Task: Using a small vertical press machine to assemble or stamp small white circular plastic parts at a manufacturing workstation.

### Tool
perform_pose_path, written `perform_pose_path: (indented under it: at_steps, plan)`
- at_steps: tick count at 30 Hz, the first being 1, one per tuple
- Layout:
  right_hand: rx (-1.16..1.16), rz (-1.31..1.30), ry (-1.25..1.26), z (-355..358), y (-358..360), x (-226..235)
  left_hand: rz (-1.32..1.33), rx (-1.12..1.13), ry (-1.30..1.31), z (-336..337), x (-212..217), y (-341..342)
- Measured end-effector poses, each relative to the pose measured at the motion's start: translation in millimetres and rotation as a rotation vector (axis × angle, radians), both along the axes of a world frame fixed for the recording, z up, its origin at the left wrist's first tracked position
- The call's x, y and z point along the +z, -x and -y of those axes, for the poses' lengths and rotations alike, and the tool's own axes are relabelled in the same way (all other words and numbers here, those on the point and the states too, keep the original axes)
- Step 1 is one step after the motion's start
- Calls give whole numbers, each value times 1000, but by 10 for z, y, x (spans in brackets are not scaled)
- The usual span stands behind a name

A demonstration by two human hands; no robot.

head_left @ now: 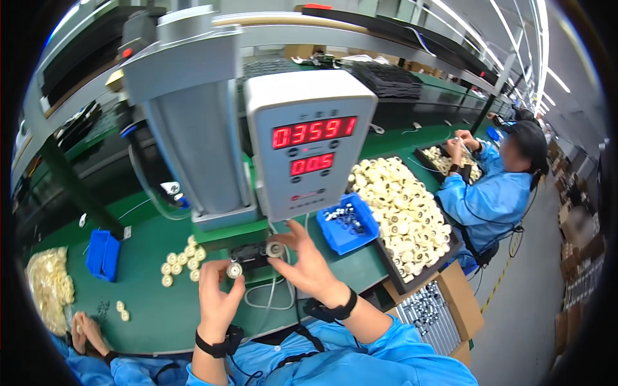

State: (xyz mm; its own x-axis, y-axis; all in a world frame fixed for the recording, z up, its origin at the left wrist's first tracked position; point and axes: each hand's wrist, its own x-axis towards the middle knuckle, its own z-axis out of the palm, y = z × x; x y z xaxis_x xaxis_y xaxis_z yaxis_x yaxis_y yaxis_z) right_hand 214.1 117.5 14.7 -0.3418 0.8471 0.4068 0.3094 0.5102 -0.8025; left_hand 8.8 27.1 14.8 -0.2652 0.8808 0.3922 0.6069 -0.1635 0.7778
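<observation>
My left hand pinches a small round cream wheel between thumb and fingers, just in front of a black fixture block. At the block's right end my right hand grips a second, similar wheel with a metallic-looking centre. Above both hands stands a bench press with a grey cylinder and a white control box lit by red digits. Left of the fixture, several loose cream wheels lie on the green bench.
A blue bin of small metal parts and a black tray heaped with wheels stand right. A cardboard box holds metal pieces. Left are another blue bin, a bag and another person's hands. A co-worker sits right.
</observation>
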Motion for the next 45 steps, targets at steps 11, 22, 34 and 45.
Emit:
perform_pose_path:
  at_steps: [11,22,34,45]
  plan:
    - [-762,-100,-196,-376,-2298,9,-142,-100,54,-513,43,-146]
    - [-373,-651,145,277,-1444,-346,-49,-169,282,-594,82,-43]
    - [404,-1164,1223,166,275,130,54,92,85,338,-222,178]
    - [422,-1210,1129,-41,624,52,542,206,-133,863,-777,434]
